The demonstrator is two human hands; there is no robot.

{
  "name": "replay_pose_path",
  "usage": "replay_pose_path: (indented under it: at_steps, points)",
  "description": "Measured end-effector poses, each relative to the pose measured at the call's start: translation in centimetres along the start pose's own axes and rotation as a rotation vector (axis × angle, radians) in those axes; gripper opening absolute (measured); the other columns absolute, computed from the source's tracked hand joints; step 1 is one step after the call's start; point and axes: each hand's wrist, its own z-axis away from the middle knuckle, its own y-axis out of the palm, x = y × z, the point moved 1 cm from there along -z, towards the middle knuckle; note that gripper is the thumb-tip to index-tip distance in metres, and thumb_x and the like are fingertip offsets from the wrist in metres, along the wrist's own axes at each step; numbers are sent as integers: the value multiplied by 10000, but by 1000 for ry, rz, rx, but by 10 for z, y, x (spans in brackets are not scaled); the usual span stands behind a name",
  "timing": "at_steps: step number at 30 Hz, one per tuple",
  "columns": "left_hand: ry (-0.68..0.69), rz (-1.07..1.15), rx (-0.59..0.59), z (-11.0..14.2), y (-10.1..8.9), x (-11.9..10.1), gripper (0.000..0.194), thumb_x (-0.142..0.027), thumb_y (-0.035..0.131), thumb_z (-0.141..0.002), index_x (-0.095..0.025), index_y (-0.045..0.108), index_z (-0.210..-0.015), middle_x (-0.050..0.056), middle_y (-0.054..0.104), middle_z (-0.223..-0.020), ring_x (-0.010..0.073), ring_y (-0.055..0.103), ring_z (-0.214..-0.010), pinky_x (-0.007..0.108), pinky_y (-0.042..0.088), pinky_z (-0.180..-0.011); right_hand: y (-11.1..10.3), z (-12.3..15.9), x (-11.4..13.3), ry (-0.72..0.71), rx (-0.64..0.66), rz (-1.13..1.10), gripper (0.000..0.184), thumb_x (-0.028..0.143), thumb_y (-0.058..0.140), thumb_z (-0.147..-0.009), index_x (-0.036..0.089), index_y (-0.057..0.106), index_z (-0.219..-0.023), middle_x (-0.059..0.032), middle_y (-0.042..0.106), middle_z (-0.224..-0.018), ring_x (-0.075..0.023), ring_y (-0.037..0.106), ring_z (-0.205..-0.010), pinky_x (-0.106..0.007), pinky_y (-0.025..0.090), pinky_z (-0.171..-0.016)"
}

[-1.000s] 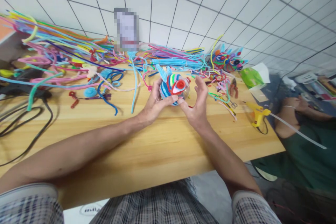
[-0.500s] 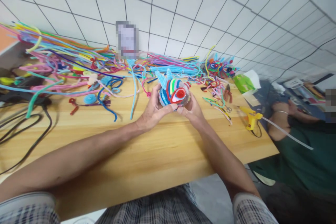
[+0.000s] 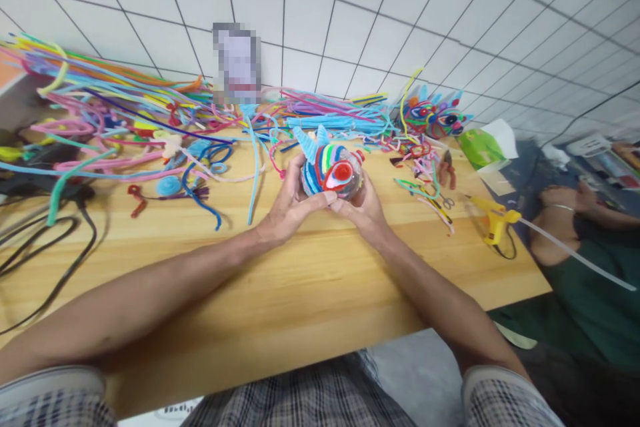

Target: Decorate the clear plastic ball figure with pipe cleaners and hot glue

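Note:
Between both hands, just above the table, is a pipe-cleaner animal head [image 3: 327,159]. Blue, green, yellow and red stripes cover one side, two light-blue pointed ears stand on top, and a red round eye sits in a white and red patch. Its right side looks clear and bare. My left hand [image 3: 295,199] wraps its left side, thumb along the lower front. My right hand [image 3: 364,207] cups the right side, its thumb tip meeting the left one below the eye. Fingers behind the head are hidden.
Loose and bundled pipe cleaners [image 3: 340,121] line the tiled wall. Two finished-looking heads [image 3: 435,117] stand at the back right. Pliers [image 3: 447,170], scissors [image 3: 445,200] and a yellow glue gun [image 3: 496,219] lie to the right. Black cables [image 3: 60,240] lie left. Another person's arm [image 3: 557,220] is far right.
My right hand, earlier spread with raised fingers, has closed round the right side of the head. The head itself stays nearly in place; the camera view shifted slightly.

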Motion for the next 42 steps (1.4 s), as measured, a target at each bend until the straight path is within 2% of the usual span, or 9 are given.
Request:
replay_pose_path:
  at_steps: [9, 16, 20, 26, 32, 38, 42]
  points:
    - [-81, -11, 41, 3, 2, 4, 827, -454, 1025, -748, -295, 546, -1403, 94, 634, -1477, 363, 563, -1486, 507, 487, -1257, -7, 11, -5, 62, -44, -59, 1094, 717, 998, -675, 279, 509, -1550, -151, 677, -1585, -354, 679, -1461, -548, 568, -1261]
    - [-48, -3, 78, 1, 1, 16, 864, -503, 1056, -701, -311, 552, -1376, 79, 651, -1451, 359, 565, -1504, 485, 512, -1237, -15, 14, -7, 68, -45, -81, 1096, 692, 1021, -653, 272, 519, -1532, -152, 671, -1600, -361, 670, -1478, -548, 557, -1277]
    - [-38, -10, 92, 3, 1, 16, 871, -514, 1043, -727, -312, 539, -1409, 84, 643, -1476, 358, 562, -1506, 476, 521, -1221, -16, 13, -8, 53, -51, -61, 1119, 739, 1003, -642, 272, 518, -1537, -155, 679, -1589, -370, 675, -1471, -560, 572, -1260]
    - [-67, -17, 38, 6, -1, 16, 701, -486, 994, -803, -289, 600, -1348, 84, 612, -1548, 364, 519, -1544, 481, 496, -1251, -15, 14, -7, 77, -22, -23, 1093, 715, 984, -700, 280, 501, -1578, -138, 682, -1590, -349, 707, -1429, -540, 600, -1235]
    - [-143, 73, 41, 4, -2, 19, 672, -523, 933, -871, -328, 598, -1420, 57, 616, -1592, 342, 555, -1525, 513, 475, -1283, -20, 15, 0, 53, 14, 27, 1151, 707, 965, -749, 281, 431, -1677, -146, 573, -1710, -359, 649, -1505, -529, 580, -1258]
    - [-201, 136, 37, 3, -2, 22, 685, -567, 953, -833, -341, 624, -1388, 50, 635, -1570, 341, 573, -1504, 503, 498, -1242, -25, 16, 1, 71, -1, 84, 1021, 697, 961, -764, 277, 547, -1598, -131, 731, -1529, -359, 752, -1351, -533, 632, -1176]
    - [-200, 93, 0, 2, -3, 26, 711, -547, 985, -800, -311, 615, -1361, 62, 671, -1504, 329, 618, -1434, 475, 523, -1189, -25, 15, -4, 90, -19, 80, 1018, 695, 979, -738, 274, 570, -1570, -125, 752, -1502, -348, 770, -1313, -521, 637, -1157]
